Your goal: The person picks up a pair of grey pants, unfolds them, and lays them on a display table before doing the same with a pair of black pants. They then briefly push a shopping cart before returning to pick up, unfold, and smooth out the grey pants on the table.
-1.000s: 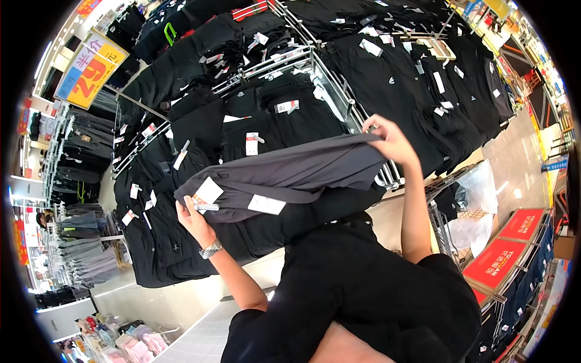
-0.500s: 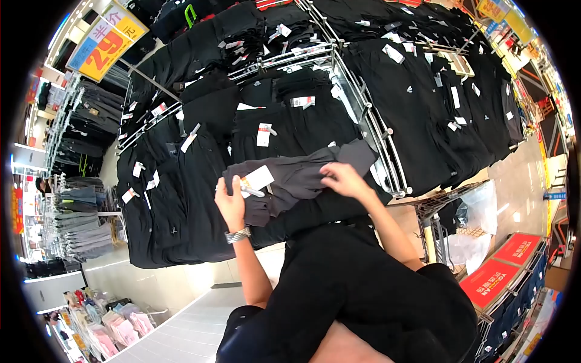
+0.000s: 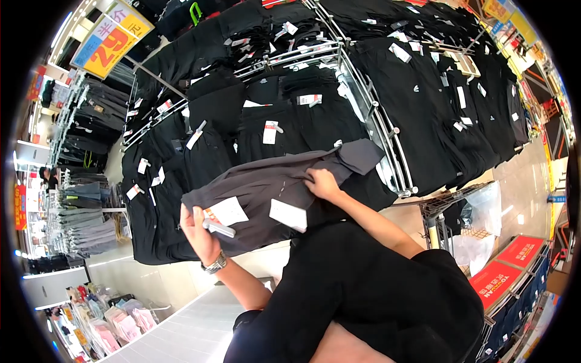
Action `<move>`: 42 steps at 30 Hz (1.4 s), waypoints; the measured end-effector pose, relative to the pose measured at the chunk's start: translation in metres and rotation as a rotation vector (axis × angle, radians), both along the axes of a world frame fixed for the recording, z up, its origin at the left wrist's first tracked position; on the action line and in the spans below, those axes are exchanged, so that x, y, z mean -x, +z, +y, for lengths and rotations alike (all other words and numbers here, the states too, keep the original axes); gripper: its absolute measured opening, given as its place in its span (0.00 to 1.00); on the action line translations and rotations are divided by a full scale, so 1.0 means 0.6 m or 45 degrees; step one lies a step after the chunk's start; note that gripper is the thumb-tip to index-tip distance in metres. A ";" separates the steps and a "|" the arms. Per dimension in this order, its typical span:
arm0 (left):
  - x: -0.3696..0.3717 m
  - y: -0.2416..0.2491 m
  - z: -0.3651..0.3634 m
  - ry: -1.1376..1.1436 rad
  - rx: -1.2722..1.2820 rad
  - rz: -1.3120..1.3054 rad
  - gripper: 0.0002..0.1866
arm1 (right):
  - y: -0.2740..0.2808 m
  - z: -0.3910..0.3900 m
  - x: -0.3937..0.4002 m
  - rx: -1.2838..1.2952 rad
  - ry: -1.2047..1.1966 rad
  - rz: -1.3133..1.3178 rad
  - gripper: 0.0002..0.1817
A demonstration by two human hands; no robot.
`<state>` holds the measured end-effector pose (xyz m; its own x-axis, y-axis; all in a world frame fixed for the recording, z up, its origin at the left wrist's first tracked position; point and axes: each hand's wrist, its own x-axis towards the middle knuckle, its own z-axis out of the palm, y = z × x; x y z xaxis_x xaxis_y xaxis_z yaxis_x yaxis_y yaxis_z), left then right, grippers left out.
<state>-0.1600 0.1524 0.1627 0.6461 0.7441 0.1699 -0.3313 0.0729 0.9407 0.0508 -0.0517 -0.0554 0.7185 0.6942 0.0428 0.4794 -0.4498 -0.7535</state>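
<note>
A dark grey pair of trousers (image 3: 260, 187) is stretched between my hands above the stacks of folded black trousers (image 3: 272, 127). My left hand (image 3: 201, 236), with a metal watch (image 3: 215, 264) at the wrist, grips the garment's left end. Close to those fingers are a white tag (image 3: 230, 210) with orange print and a pale plastic security tag (image 3: 219, 228). A second white tag (image 3: 288, 215) hangs from the middle of the cloth. My right hand (image 3: 322, 184) pinches the fabric farther right. Beyond it the folded far end (image 3: 361, 156) rests against the display.
Metal rails (image 3: 387, 139) divide the display; more black trousers (image 3: 448, 115) lie to the right. A yellow and blue price sign (image 3: 112, 39) stands at upper left. A wire cart (image 3: 445, 209) with plastic bags is at right, near red signboards (image 3: 508, 269).
My left hand has moved left and down, drawing the grey trousers out wider. My right hand has shifted slightly left and closed on the cloth. A second white tag has come into view.
</note>
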 end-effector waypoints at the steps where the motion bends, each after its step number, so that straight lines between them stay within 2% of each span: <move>1: 0.012 0.008 0.000 0.069 -0.062 0.076 0.09 | 0.001 -0.007 -0.013 -0.069 -0.035 -0.001 0.11; 4: 0.055 0.001 0.022 0.164 -0.241 0.239 0.09 | 0.002 -0.008 -0.063 -0.280 -0.127 -0.082 0.09; 5: 0.071 -0.008 0.033 0.165 -0.258 0.255 0.09 | 0.004 -0.008 -0.084 -0.236 -0.093 -0.070 0.10; 6: 0.081 -0.011 0.035 0.172 -0.257 0.253 0.09 | 0.002 -0.009 -0.102 -0.261 -0.053 0.118 0.09; 8: 0.100 -0.016 0.035 0.266 -0.133 0.228 0.09 | -0.007 0.000 -0.120 -0.298 0.153 -0.077 0.09; 10: 0.110 -0.010 0.031 0.270 -0.130 0.200 0.09 | -0.010 0.021 -0.114 -0.019 0.470 -0.079 0.11; 12: 0.125 -0.008 0.037 0.246 -0.176 0.202 0.10 | -0.020 0.059 -0.083 0.020 0.734 -0.156 0.14; 14: 0.133 0.002 0.035 0.283 -0.177 0.244 0.10 | -0.022 0.093 -0.051 0.086 0.812 -0.119 0.14; 16: 0.146 0.007 0.030 0.232 -0.338 0.331 0.10 | -0.027 0.117 -0.031 0.111 0.980 0.058 0.18; 18: 0.162 0.012 0.036 0.221 -0.344 0.316 0.10 | -0.030 0.128 -0.007 0.130 0.968 0.096 0.21; 20: 0.161 0.021 0.038 0.294 -0.370 0.294 0.11 | -0.028 0.122 -0.002 0.164 0.817 0.148 0.24; 21: 0.160 0.028 0.037 0.273 -0.358 0.285 0.11 | -0.022 0.121 -0.009 0.196 0.850 0.274 0.33; 22: 0.160 0.031 0.041 0.289 -0.318 0.271 0.12 | -0.017 0.118 -0.006 0.200 0.843 0.275 0.33; 24: 0.153 0.044 0.042 0.180 -0.335 0.246 0.12 | 0.004 0.112 0.003 -0.188 0.608 -0.013 0.49; 26: 0.130 0.055 0.018 0.127 -0.373 0.272 0.13 | 0.082 0.133 0.005 -0.195 0.650 -0.016 0.58; 28: 0.105 0.067 0.004 0.001 -0.528 0.370 0.17 | 0.126 0.151 0.018 -0.397 0.642 -0.203 0.58; 29: 0.095 0.073 0.002 -0.079 -0.660 0.417 0.19 | 0.126 0.162 0.019 -0.468 0.702 -0.229 0.58; 30: 0.088 0.082 -0.004 -0.157 -0.791 0.463 0.21 | 0.127 0.159 0.023 -0.408 0.783 -0.216 0.57; 32: 0.081 0.097 -0.023 -0.143 -0.853 0.488 0.24 | 0.129 0.141 0.030 -0.046 0.992 0.118 0.47; 34: 0.088 0.086 -0.017 0.174 -0.922 0.258 0.24 | 0.088 0.096 0.031 0.060 1.197 0.326 0.33; 36: 0.089 0.105 -0.006 0.344 -0.793 0.105 0.26 | 0.044 0.028 0.049 0.378 1.136 0.281 0.26; 39: 0.085 0.128 0.021 0.500 -0.650 -0.130 0.20 | 0.072 -0.115 0.075 0.183 0.977 0.523 0.24; 40: 0.086 0.138 0.026 0.504 -0.560 -0.139 0.18 | 0.074 -0.161 0.083 0.148 0.888 0.584 0.24; 42: 0.087 0.126 0.054 0.436 -0.668 0.038 0.17 | 0.099 -0.250 0.097 0.158 0.698 0.741 0.23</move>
